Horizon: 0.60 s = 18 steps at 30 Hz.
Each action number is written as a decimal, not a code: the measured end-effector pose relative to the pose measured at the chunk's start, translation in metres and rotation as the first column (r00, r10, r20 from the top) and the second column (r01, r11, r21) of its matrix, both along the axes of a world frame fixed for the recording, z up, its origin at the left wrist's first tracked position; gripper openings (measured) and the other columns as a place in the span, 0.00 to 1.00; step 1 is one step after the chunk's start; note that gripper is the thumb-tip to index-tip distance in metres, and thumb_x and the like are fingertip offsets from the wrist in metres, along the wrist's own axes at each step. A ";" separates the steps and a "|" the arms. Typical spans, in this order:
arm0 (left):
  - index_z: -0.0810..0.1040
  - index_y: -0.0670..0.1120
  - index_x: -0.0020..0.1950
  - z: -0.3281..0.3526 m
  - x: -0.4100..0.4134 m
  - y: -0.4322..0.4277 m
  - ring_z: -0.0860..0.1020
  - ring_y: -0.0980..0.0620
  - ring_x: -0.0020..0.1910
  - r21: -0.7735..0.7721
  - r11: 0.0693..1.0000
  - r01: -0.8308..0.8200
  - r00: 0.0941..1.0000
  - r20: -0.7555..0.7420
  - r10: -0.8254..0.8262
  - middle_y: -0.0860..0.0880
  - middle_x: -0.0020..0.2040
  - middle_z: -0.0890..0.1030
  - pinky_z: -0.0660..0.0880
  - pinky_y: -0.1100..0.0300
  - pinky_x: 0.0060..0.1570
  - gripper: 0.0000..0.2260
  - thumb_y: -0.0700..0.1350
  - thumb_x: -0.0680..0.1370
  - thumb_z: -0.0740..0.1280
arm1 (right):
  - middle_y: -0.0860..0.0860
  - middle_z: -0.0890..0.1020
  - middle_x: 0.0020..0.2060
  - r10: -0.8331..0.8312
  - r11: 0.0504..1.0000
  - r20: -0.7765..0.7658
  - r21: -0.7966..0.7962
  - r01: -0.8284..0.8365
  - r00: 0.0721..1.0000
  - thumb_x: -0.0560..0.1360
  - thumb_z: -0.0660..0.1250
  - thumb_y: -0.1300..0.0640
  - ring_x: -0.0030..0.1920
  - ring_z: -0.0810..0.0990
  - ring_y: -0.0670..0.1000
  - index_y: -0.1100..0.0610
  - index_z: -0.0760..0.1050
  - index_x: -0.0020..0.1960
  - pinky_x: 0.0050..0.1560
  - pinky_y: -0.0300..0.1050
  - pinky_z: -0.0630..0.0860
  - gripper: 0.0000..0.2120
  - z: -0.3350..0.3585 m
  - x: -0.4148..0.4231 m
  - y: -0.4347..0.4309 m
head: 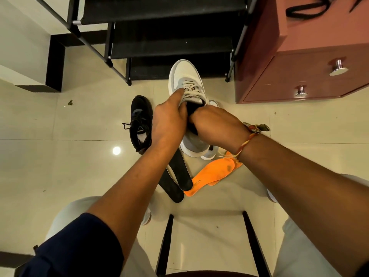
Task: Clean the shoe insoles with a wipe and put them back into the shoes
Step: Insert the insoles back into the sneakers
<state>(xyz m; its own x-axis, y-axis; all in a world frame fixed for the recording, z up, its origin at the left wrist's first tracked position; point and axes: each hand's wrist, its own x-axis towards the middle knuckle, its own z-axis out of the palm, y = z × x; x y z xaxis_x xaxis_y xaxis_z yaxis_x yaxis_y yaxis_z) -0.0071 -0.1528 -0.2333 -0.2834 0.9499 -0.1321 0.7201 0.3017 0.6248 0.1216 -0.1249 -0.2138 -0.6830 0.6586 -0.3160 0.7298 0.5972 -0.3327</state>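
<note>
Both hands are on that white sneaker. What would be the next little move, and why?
Probably slide the dark insole out of the white sneaker. The right hand pinches it at the opening while the left hand grips the laces; the orange insoles on the floor look stained and no wipe shows, so cleaning seems not begun.

Black rack [171, 47] beside pink drawer cabinet [299, 76]; speck [70, 102], maybe leaf, on floor [60, 166]

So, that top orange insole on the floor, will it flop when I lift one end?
Probably bends some: the orange insole looks thin and lies flat on the tile. Likely light too. It overlaps a second orange insole, which may shift too.
</note>
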 end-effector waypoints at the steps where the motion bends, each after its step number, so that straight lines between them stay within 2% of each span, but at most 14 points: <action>1: 0.72 0.52 0.75 -0.001 0.000 0.000 0.81 0.46 0.59 -0.003 1.000 -0.001 1.000 0.002 0.001 0.44 0.62 0.82 0.78 0.53 0.61 0.19 0.45 0.83 0.63 | 0.56 0.82 0.50 0.009 0.999 -0.008 -0.033 -0.009 1.000 0.80 0.59 0.59 0.50 0.80 0.59 0.59 0.80 0.56 0.46 0.48 0.75 0.12 0.000 0.001 -0.001; 4: 0.72 0.51 0.75 -0.003 -0.003 0.000 0.81 0.48 0.60 -0.026 0.999 -0.022 1.000 0.015 0.022 0.45 0.63 0.82 0.77 0.57 0.61 0.19 0.45 0.84 0.62 | 0.55 0.82 0.51 -0.038 0.992 -0.095 -0.123 0.026 0.995 0.79 0.61 0.58 0.50 0.79 0.57 0.57 0.80 0.57 0.48 0.46 0.74 0.12 0.005 0.001 -0.001; 6: 0.73 0.51 0.74 -0.003 -0.006 0.001 0.81 0.49 0.59 -0.016 0.999 -0.036 0.999 0.030 0.037 0.46 0.62 0.82 0.76 0.60 0.59 0.18 0.45 0.84 0.62 | 0.54 0.82 0.51 -0.158 0.987 -0.198 -0.073 0.146 0.967 0.77 0.64 0.60 0.52 0.79 0.55 0.54 0.81 0.56 0.50 0.44 0.74 0.11 0.007 0.001 0.004; 8: 0.73 0.51 0.74 -0.001 -0.007 0.001 0.80 0.50 0.60 -0.011 0.999 -0.052 0.998 0.036 0.053 0.47 0.63 0.82 0.75 0.62 0.58 0.17 0.44 0.84 0.62 | 0.53 0.81 0.53 -0.346 0.936 -0.340 -0.065 0.345 0.875 0.75 0.67 0.63 0.52 0.79 0.53 0.52 0.82 0.53 0.52 0.42 0.75 0.10 0.006 0.003 0.012; 9: 0.73 0.50 0.74 0.000 -0.006 0.000 0.80 0.50 0.61 -0.008 0.998 -0.057 0.998 0.033 0.058 0.47 0.64 0.81 0.75 0.62 0.59 0.17 0.44 0.84 0.62 | 0.53 0.80 0.53 -0.435 0.898 -0.390 -0.127 0.421 0.811 0.74 0.68 0.65 0.51 0.80 0.52 0.51 0.81 0.50 0.53 0.42 0.77 0.10 0.004 0.005 0.015; 11: 0.73 0.50 0.74 0.001 -0.006 0.000 0.79 0.50 0.62 -0.002 0.998 -0.060 0.998 0.028 0.061 0.48 0.65 0.81 0.74 0.61 0.61 0.18 0.44 0.84 0.63 | 0.52 0.79 0.51 -0.577 0.816 -0.435 -0.277 0.507 0.691 0.73 0.69 0.65 0.48 0.81 0.52 0.48 0.78 0.46 0.52 0.46 0.81 0.12 0.000 0.008 0.020; 13: 0.72 0.50 0.74 0.001 -0.005 0.000 0.79 0.50 0.63 0.000 0.998 -0.064 0.998 0.026 0.064 0.48 0.65 0.81 0.73 0.63 0.60 0.18 0.44 0.84 0.63 | 0.52 0.78 0.50 -0.645 0.761 -0.445 -0.298 0.577 0.621 0.71 0.72 0.63 0.47 0.81 0.51 0.48 0.75 0.46 0.47 0.44 0.80 0.12 -0.003 0.011 0.023; 15: 0.72 0.50 0.74 0.000 -0.006 0.000 0.80 0.49 0.62 0.005 0.997 -0.073 0.997 0.028 0.073 0.47 0.65 0.81 0.72 0.66 0.57 0.18 0.44 0.84 0.63 | 0.49 0.78 0.49 -0.659 0.747 -0.406 -0.258 0.613 0.633 0.70 0.76 0.55 0.48 0.79 0.49 0.50 0.75 0.51 0.44 0.40 0.75 0.13 -0.003 0.015 0.025; 18: 0.72 0.50 0.74 0.000 -0.003 -0.001 0.80 0.49 0.61 0.017 0.996 -0.086 0.995 0.044 0.086 0.47 0.64 0.81 0.70 0.67 0.54 0.18 0.44 0.84 0.63 | 0.48 0.81 0.48 -0.636 0.766 -0.200 -0.283 0.578 0.745 0.70 0.76 0.42 0.48 0.79 0.50 0.52 0.77 0.59 0.42 0.40 0.71 0.23 -0.005 0.020 0.024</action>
<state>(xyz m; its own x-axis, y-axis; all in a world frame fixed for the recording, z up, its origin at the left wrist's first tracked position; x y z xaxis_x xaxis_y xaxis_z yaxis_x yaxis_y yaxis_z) -0.0104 -0.1535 -0.2335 -0.3585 0.9247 -0.1280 0.6645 0.3491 0.6608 0.1415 -0.1011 -0.2190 -0.2334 0.9088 -0.3458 0.7781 -0.0387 -0.6270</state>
